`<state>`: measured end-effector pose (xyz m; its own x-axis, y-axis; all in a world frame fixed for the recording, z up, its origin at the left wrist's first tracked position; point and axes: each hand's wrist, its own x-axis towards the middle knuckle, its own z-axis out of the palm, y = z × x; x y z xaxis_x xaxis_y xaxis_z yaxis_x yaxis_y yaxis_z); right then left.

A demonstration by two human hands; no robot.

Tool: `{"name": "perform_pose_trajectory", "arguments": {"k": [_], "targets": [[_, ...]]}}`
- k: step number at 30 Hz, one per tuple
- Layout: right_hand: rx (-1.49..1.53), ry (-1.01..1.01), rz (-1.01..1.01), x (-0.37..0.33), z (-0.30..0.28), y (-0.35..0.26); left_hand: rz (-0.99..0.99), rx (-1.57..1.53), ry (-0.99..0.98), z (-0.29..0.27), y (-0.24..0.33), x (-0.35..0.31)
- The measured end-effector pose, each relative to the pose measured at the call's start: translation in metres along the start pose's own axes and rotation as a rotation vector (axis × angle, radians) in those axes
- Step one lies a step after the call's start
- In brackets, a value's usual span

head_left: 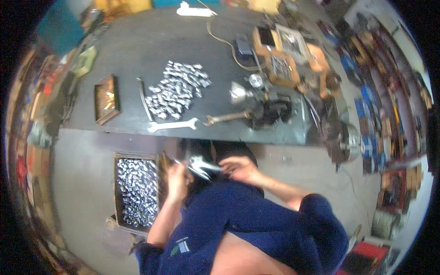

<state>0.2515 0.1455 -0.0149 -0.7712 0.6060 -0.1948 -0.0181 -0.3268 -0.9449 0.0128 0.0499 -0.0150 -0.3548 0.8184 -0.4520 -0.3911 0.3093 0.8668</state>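
Note:
In front of my lap, below the bench edge, shiny metal pieces (200,166) lie between my hands, smeared by motion; their kind is unclear. My left hand (177,179) is closed at their left side, with a thin piece at its fingertips that I cannot make out. To their right, my right hand (240,169) has its fingers bent together near the shiny end; what they grip is too blurred to name. Left of my left hand stands a box (115,192) filled with small, shiny metal nut-like parts (137,190).
On the dark bench (133,50) lie a pile of shiny metal fittings (178,89), two open-ended wrenches (174,124) (227,118), a bent rod (145,98) and a small tray (98,103) with brass-coloured pieces. Parts boxes (279,68) and a dark vise-like tool (275,110) stand at the right.

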Motion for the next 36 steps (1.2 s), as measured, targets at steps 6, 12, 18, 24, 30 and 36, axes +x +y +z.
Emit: {"name": "perform_pose_trajectory", "arguments": {"k": [6, 12, 18, 24, 30, 36], "targets": [[-0.34, 0.25, 0.748, -0.139, -0.066, 0.075, -0.09, -0.124, 0.205, -0.041, -0.006, -0.018], [0.271, 0.435, 0.774, -0.231, -0.011, 0.126, -0.163, -0.008, 0.081, -0.037, -0.003, -0.018], [0.212, 0.62, 0.745, -0.244, 0.014, 0.162, -0.229, 0.085, 0.1, -0.023, -0.007, -0.017], [0.32, 0.632, 0.682, -0.26, 0.007, 0.199, -0.27, 0.097, 0.133, -0.02, -0.006, -0.022], [0.402, 0.542, 0.63, -0.246, 0.013, 0.157, -0.328, 0.154, 0.115, -0.054, -0.006, -0.018], [0.738, 0.489, 0.697, -0.229, 0.008, 0.107, -0.246, 0.187, 0.135, -0.086, 0.001, -0.019]]}}
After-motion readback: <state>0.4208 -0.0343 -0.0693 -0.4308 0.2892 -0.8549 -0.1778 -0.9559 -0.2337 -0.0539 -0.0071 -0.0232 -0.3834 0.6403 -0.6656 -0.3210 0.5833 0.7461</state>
